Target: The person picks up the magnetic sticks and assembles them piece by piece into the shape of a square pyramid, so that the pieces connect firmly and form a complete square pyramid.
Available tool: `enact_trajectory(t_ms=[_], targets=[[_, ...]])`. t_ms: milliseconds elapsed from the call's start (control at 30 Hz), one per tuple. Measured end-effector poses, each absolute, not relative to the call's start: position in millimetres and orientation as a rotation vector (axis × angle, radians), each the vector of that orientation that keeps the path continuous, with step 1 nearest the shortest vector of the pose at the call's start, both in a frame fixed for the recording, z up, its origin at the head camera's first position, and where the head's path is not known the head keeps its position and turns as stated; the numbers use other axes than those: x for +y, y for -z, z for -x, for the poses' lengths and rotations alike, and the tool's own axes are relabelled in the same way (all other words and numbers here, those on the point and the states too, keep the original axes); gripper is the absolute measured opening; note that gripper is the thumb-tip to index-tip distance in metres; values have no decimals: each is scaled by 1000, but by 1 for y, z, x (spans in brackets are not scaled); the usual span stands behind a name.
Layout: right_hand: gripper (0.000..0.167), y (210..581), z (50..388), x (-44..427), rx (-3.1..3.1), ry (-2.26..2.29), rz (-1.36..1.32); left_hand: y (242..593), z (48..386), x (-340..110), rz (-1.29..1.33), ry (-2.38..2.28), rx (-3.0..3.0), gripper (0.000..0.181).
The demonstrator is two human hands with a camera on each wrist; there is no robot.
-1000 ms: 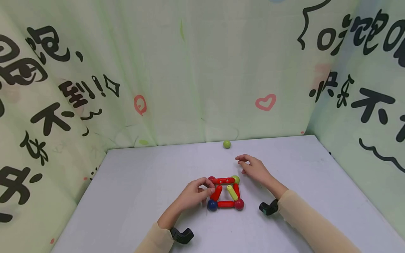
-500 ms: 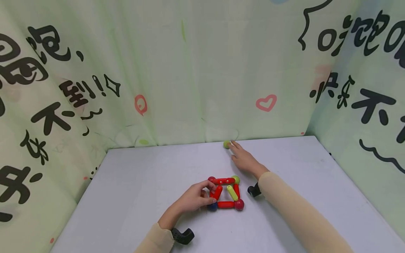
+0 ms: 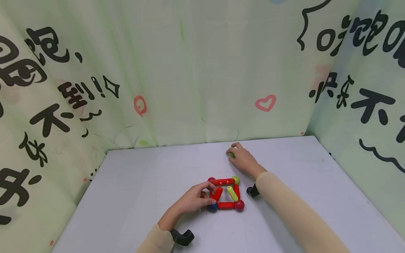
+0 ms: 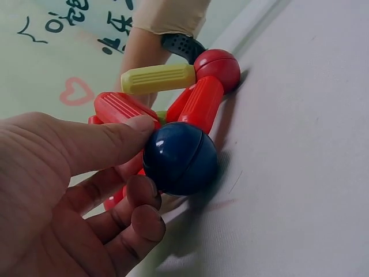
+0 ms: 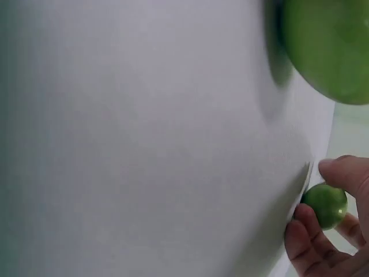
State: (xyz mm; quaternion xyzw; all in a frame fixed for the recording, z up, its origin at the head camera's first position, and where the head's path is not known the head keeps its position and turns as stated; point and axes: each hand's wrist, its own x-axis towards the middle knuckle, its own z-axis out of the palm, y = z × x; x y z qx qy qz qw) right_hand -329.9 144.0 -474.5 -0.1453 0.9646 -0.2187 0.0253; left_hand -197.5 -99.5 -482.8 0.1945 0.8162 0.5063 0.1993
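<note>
My left hand pinches a red rod beside the blue ball, thumb on top and fingers around the far side. That rod belongs to a four-sided frame of red rods with balls at its corners: blue, crimson, yellow-green and red. A yellow rod slants up from the crimson ball. Farther back, my right hand curls its thumb and fingers around a loose green ball, mostly covered in the head view.
The white table ends at a pale green curtain with black lettering. Each wrist wears a black camera, one by the left sleeve and one by the right. In the right wrist view, the frame's green ball looms close.
My right hand reached to the green ball at the far table edge, took hold of it and drew it slightly nearer. My left hand shifted slightly onto the red rod by the blue ball.
</note>
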Motion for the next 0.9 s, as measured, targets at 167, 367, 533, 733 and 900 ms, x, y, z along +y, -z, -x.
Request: enact_trajectory(t_ms=[167, 367, 533, 733, 900], targets=[[24, 476, 324, 147, 2946, 745, 463, 481, 196, -99, -534, -1412, 2276, 24], [28, 467, 311, 149, 2914, 789, 483, 482, 196, -99, -518, -1414, 2274, 23], [34, 453, 295, 152, 2875, 927, 515, 482, 196, -99, -500, -1412, 2271, 23], [31, 436, 268, 154, 2810, 1036, 585, 481, 195, -99, -490, -1409, 2271, 24], [32, 424, 243, 152, 2750, 1065, 697, 482, 196, -100, -515, -1409, 2277, 22]])
